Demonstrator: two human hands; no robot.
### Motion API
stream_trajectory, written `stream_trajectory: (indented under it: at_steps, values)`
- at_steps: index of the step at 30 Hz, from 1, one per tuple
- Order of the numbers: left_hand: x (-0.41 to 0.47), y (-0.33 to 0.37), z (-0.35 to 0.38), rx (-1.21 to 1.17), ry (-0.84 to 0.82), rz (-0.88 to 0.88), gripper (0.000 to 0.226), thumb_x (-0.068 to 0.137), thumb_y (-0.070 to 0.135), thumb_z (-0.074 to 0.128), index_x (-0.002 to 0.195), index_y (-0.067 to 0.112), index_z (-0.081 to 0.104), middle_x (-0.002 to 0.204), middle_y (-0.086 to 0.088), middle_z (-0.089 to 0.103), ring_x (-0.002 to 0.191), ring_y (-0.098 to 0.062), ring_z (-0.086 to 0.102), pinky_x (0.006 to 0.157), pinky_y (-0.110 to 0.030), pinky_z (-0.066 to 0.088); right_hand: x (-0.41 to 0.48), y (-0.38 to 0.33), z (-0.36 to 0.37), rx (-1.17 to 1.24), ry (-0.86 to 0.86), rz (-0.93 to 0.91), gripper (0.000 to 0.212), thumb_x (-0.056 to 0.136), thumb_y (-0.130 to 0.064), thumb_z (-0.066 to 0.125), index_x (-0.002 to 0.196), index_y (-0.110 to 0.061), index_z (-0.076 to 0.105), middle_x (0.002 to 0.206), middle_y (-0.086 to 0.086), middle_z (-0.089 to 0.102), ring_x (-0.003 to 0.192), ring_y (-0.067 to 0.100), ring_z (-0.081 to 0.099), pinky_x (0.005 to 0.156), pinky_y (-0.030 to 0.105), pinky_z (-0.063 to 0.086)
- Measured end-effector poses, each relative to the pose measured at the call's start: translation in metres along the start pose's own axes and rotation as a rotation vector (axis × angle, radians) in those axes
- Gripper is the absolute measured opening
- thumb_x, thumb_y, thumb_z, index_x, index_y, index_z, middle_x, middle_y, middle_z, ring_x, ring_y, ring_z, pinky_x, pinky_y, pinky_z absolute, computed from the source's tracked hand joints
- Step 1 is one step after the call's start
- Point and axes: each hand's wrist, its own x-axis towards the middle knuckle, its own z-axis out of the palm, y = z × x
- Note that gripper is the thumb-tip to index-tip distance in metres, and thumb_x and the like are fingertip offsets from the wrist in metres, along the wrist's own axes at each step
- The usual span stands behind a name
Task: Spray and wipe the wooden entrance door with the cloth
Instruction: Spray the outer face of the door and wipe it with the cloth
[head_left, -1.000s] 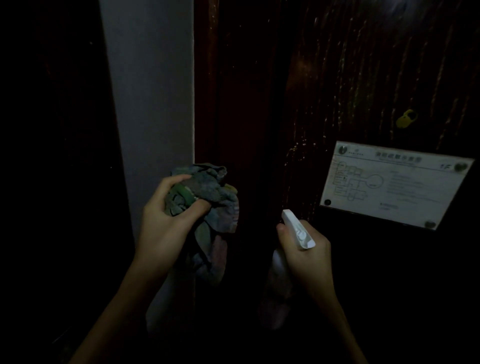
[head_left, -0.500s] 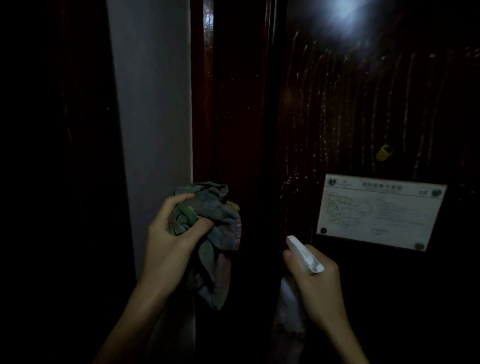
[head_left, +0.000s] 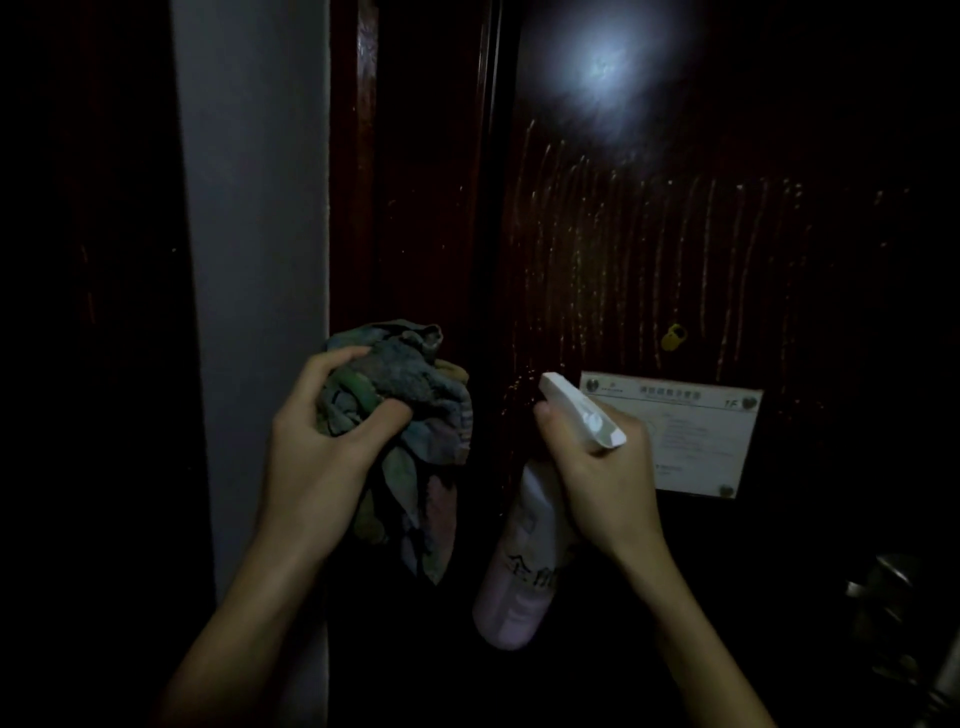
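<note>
Dim shot. Both bare forearms raised from the bottom edge toward the wooden door (head_left: 649, 249), roughly parallel, hands at about the same height. Back of left hand (head_left: 322, 452) to camera, wrist straight, in front of the seam between grey wall strip (head_left: 254, 208) and dark red door frame (head_left: 363, 156). Clenched around a bunched cloth (head_left: 415, 389), thumb and fingers dug into the wad. Faded green, grey and pink patches, loose tail hanging below the fist. Cannot tell whether cloth touches the frame. Fingers of right hand (head_left: 602, 478) wrapped round the neck of a spray bottle (head_left: 519, 577). White trigger head above the knuckles, nozzle end up-left toward the door panel. Pale pinkish body hanging tilted below the hand, dark printed characters on it. One fingertip showing left of the head, trigger itself hidden. Door dark brown, glossy, vertical grain, streaked with thin runs of droplets from mid-panel down. Bright blurred light reflection (head_left: 602, 67) near the top. White rectangular notice plate (head_left: 696, 436) fixed to the panel, partly behind the right hand, small yellow fitting (head_left: 674, 338) just above it. Dull metal hardware (head_left: 883, 587) at lower right, too dark to identify.
</note>
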Motion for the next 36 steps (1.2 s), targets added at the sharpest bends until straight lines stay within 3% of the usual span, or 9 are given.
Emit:
stream_trajectory:
  at_steps: [5,8,12,15,20,24,27,29,36]
  values:
    - [-0.011,0.007,-0.013,-0.018,-0.032,-0.011,0.034,0.084,0.0,0.072,0.104,0.027,0.066,0.09,0.017,0.077,0.083,0.0,0.071,0.07,-0.011,0.052,-0.003,-0.01,-0.005,0.031,0.019,0.024,0.021,0.09,-0.011,0.068,0.095,0.01,0.065,0.097,0.022,0.065,0.088,0.03,0.064,0.071,0.04,0.051]
    - [-0.014,0.006,-0.009,-0.03,-0.042,-0.037,0.035,0.085,0.002,0.072,0.101,0.032,0.067,0.091,0.014,0.077,0.084,-0.001,0.072,0.069,-0.011,0.052,-0.012,-0.007,-0.019,0.009,0.038,0.069,0.013,0.09,-0.011,0.068,0.085,0.0,0.071,0.074,0.008,0.071,0.07,0.012,0.066,0.061,0.027,0.051]
    - [-0.019,0.008,0.022,-0.068,-0.107,-0.058,0.033,0.086,0.005,0.073,0.104,0.032,0.067,0.095,0.008,0.076,0.082,0.001,0.071,0.063,-0.01,0.051,-0.02,0.0,-0.065,-0.017,0.159,0.126,0.017,0.09,-0.01,0.068,0.085,0.007,0.069,0.081,0.024,0.07,0.081,0.041,0.067,0.066,0.038,0.053]
    - [-0.023,0.013,0.065,-0.126,-0.178,-0.077,0.031,0.087,0.011,0.073,0.106,0.034,0.066,0.1,0.009,0.073,0.082,0.002,0.07,0.061,-0.009,0.05,-0.022,-0.007,-0.107,-0.087,0.22,0.123,0.013,0.09,-0.007,0.067,0.083,-0.015,0.074,0.08,0.011,0.075,0.075,0.024,0.073,0.066,0.027,0.055]
    - [-0.034,0.029,0.159,-0.21,-0.301,-0.056,0.031,0.086,0.012,0.074,0.104,0.035,0.065,0.098,0.01,0.073,0.081,0.003,0.07,0.062,-0.011,0.052,-0.023,-0.013,-0.193,-0.23,0.307,0.077,0.021,0.089,-0.008,0.068,0.076,-0.025,0.071,0.074,-0.009,0.074,0.074,0.001,0.068,0.066,0.015,0.052]
    - [-0.048,0.039,0.228,-0.252,-0.42,-0.046,0.03,0.085,0.014,0.075,0.103,0.037,0.067,0.097,0.009,0.076,0.088,-0.005,0.073,0.07,-0.02,0.056,-0.018,-0.009,-0.275,-0.274,0.456,0.046,0.022,0.088,-0.006,0.069,0.102,-0.022,0.073,0.09,-0.022,0.072,0.086,-0.014,0.065,0.075,0.005,0.046]
    - [-0.062,0.044,0.277,-0.246,-0.474,-0.025,0.031,0.085,0.02,0.075,0.108,0.039,0.066,0.11,0.006,0.073,0.1,-0.011,0.071,0.083,-0.032,0.057,-0.008,-0.004,-0.336,-0.295,0.534,0.037,0.01,0.087,-0.012,0.071,0.096,-0.01,0.077,0.087,0.004,0.075,0.076,-0.005,0.063,0.07,0.016,0.049]
    - [-0.071,0.046,0.308,-0.242,-0.488,-0.021,0.032,0.085,0.02,0.074,0.11,0.037,0.065,0.11,0.005,0.073,0.099,-0.01,0.071,0.082,-0.03,0.057,0.003,-0.001,-0.37,-0.333,0.529,0.007,0.032,0.084,-0.024,0.07,0.087,0.008,0.068,0.084,0.028,0.067,0.069,0.014,0.059,0.063,0.036,0.048]
    - [-0.096,0.052,0.397,-0.277,-0.472,-0.015,0.031,0.089,0.017,0.071,0.11,0.039,0.065,0.101,0.019,0.074,0.092,-0.002,0.072,0.073,-0.019,0.059,0.043,0.018,-0.446,-0.451,0.492,-0.086,0.031,0.09,-0.024,0.067,0.07,-0.002,0.062,0.065,0.015,0.062,0.061,0.027,0.058,0.058,0.043,0.046]
